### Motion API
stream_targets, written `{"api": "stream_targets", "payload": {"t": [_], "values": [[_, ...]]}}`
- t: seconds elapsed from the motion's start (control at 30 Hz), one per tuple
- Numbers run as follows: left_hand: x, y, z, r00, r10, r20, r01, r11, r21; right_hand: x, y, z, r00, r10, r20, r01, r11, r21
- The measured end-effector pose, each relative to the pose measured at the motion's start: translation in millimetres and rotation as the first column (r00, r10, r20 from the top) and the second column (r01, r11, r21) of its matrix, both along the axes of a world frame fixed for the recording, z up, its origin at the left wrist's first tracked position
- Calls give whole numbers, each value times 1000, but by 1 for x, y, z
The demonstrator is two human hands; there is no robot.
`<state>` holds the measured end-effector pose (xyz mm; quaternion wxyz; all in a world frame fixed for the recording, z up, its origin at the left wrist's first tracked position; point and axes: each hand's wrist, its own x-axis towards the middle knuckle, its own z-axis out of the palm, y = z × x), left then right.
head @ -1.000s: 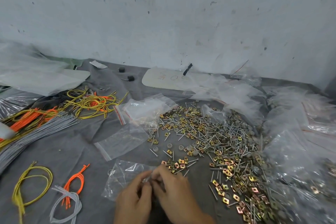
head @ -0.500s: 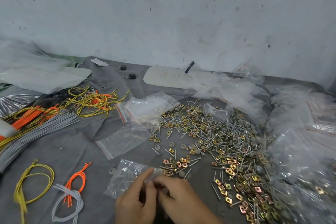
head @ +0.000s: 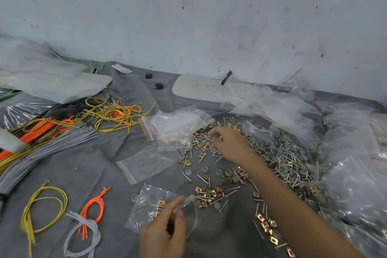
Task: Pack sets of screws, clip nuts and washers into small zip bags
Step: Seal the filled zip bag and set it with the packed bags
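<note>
My left hand [head: 165, 230] pinches the open mouth of a small clear zip bag [head: 146, 205] at the bottom centre; a gold clip nut and a few screws lie inside it. My right hand [head: 230, 144] is stretched out over the far edge of the loose pile of screws, clip nuts and washers [head: 272, 163], fingers curled down onto the parts. Whether it holds a piece I cannot tell. An empty zip bag [head: 146, 163] lies flat between the hands, and a stack of red-striped zip bags [head: 176, 123] sits beyond it.
Yellow, orange and grey wire bundles [head: 52, 132] spread over the left of the grey cloth, with small looped bundles [head: 83, 226] at the near left. Crumpled clear plastic bags [head: 345, 163] heap up on the right. A white board [head: 201, 88] leans near the wall.
My right hand left the bag and reached forward to the far edge of the pile. My left hand stayed on the bag's mouth.
</note>
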<state>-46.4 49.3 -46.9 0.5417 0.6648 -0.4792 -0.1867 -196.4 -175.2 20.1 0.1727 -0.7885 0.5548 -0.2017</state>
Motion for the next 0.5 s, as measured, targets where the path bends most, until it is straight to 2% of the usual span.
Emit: {"api": "stream_targets", "payload": {"t": [0.07,0.23,0.4,0.5], "values": [[-1,0,1,1000,-8,2,8,1000,-1,6,-33,-7,992,-14,-127,8,999,-47],[-3,0,-1,999,-5,-48,5,1000,7,12,-73,-22,923,28,-385,-35,999,-12],[-2,-2,-3,999,-12,-52,11,1000,-17,7,-80,-34,906,-34,-423,14,999,-50],[0,-2,-5,999,-14,-48,13,1000,-16,0,-73,-34,951,-75,-301,56,996,-74]]}}
